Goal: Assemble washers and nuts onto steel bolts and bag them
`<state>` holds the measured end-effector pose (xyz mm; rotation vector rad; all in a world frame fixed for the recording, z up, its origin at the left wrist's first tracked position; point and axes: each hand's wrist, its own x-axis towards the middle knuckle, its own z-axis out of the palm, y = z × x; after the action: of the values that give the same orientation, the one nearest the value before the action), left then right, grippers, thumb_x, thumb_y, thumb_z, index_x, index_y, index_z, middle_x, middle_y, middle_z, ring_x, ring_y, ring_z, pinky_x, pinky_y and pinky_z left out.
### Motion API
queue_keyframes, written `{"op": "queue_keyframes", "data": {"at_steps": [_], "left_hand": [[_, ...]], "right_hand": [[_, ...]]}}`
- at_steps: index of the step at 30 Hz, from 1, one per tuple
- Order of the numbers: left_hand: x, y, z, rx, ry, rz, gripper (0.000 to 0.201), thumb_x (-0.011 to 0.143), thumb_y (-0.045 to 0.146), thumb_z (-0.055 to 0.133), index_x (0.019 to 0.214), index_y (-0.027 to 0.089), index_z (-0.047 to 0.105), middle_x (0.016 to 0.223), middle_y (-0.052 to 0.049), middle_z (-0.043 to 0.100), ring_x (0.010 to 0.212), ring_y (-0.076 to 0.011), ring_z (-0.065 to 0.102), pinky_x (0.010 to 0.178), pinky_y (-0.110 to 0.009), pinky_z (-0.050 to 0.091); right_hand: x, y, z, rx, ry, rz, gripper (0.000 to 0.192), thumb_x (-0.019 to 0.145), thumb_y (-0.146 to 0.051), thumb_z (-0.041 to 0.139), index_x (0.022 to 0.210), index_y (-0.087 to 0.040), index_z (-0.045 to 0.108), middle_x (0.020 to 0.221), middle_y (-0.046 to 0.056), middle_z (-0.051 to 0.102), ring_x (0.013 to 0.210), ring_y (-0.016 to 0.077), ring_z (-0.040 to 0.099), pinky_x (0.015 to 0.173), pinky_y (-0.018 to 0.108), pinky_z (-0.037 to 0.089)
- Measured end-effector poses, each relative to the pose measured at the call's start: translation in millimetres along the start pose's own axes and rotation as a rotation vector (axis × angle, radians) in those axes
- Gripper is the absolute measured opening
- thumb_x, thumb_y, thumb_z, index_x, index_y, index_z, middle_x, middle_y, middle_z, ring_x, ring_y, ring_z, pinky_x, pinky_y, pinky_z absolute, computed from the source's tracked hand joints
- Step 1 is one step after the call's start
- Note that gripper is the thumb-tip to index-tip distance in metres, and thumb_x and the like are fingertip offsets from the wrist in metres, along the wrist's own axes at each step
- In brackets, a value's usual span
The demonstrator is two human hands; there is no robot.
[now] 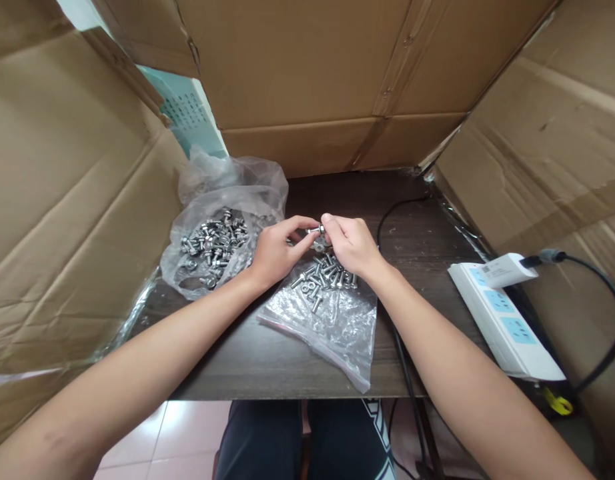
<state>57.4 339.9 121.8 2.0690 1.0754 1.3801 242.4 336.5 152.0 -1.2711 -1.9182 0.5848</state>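
A: Where is the small silver metal bolt [315, 231] for us?

B: Between our two hands above the dark wooden desk [427, 240], long axis running nine to three o'clock. Our left hand [275, 253] pinches its nine o'clock end, our right hand [350, 243] its three o'clock end.

A: And each grip?

B: Closed on the bolt. Loose screws lie on the flat clear plastic bag [332, 320] at six o'clock.
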Motion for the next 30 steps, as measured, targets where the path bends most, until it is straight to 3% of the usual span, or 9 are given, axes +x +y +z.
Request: {"op": "queue_keyframes", "data": {"at_steps": [4, 9, 13, 17, 20, 26, 30], "left_hand": [[0.1, -0.8, 0.2, 0.004, 0.005, -0.022, 0.014, 0.093, 0.024, 0.074, 0.107, 0.021, 0.077, 0.103, -0.001, 0.082, 0.067, -0.0106, 0.073, 0.071, -0.022, 0.058], [0.2, -0.3, 0.6, 0.011, 0.003, -0.028, 0.013, 0.093, 0.024, 0.074, 0.106, 0.021, 0.075, 0.103, -0.001, 0.082, 0.067, -0.0104, 0.073, 0.071, -0.022, 0.057], [0.2, 0.2, 0.8, -0.003, 0.004, -0.028, 0.013, 0.093, 0.022, 0.074, 0.106, 0.021, 0.075, 0.103, -0.001, 0.082, 0.065, -0.0093, 0.072, 0.070, -0.021, 0.056], [0.1, 0.9, 0.3, -0.008, 0.000, -0.027, 0.013, 0.093, 0.022, 0.074, 0.106, 0.021, 0.075, 0.104, -0.001, 0.082, 0.065, -0.0096, 0.072, 0.070, -0.021, 0.057], [-0.1, 1.6, -0.3, -0.003, -0.008, -0.034, 0.013, 0.093, 0.024, 0.073, 0.106, 0.021, 0.075, 0.104, -0.001, 0.082, 0.065, -0.0102, 0.072, 0.068, -0.022, 0.057], [0.0, 1.5, -0.5, 0.002, -0.012, -0.038, 0.013, 0.094, 0.024, 0.072, 0.106, 0.021, 0.074, 0.104, -0.002, 0.082, 0.064, -0.0100, 0.072, 0.068, -0.022, 0.058], [0.1, 1.3, -0.4, -0.005, -0.015, -0.043, 0.013, 0.094, 0.025, 0.072, 0.106, 0.021, 0.074, 0.104, -0.001, 0.081, 0.064, -0.0101, 0.072, 0.068, -0.022, 0.058]], "right_hand": [[0.2, 0.7, 0.0, 0.024, -0.012, -0.030, 0.023, 0.098, -0.038, 0.050, 0.083, -0.022, 0.055, 0.069, -0.001, 0.058, 0.066, 0.0176, 0.053, 0.065, 0.031, 0.034], [0.0, 0.9, -0.4, -0.022, -0.031, 0.003, 0.040, 0.103, -0.046, 0.043, 0.072, -0.022, 0.052, 0.063, 0.000, 0.053, 0.062, 0.0170, 0.050, 0.064, 0.032, 0.032], [0.0, 1.2, -0.6, 0.015, -0.025, -0.022, 0.025, 0.098, -0.036, 0.049, 0.078, -0.022, 0.054, 0.066, -0.001, 0.055, 0.064, 0.0171, 0.052, 0.065, 0.031, 0.033], [0.4, 0.7, -0.8, -0.004, -0.015, -0.020, 0.034, 0.102, -0.039, 0.044, 0.073, -0.022, 0.051, 0.066, 0.000, 0.054, 0.065, 0.0175, 0.051, 0.066, 0.032, 0.033], [0.6, 0.0, -0.5, 0.015, -0.008, -0.048, 0.024, 0.098, -0.034, 0.049, 0.078, -0.022, 0.054, 0.070, 0.000, 0.057, 0.068, 0.0181, 0.053, 0.067, 0.031, 0.034], [0.9, 0.2, 0.8, -0.020, -0.031, -0.002, 0.046, 0.105, -0.047, 0.040, 0.067, -0.022, 0.047, 0.062, 0.000, 0.052, 0.060, 0.0164, 0.048, 0.063, 0.032, 0.030], [1.4, 1.4, -0.1, 0.028, -0.038, -0.043, 0.026, 0.098, -0.037, 0.048, 0.076, -0.022, 0.050, 0.066, -0.001, 0.052, 0.062, 0.0169, 0.048, 0.064, 0.032, 0.032]]}}
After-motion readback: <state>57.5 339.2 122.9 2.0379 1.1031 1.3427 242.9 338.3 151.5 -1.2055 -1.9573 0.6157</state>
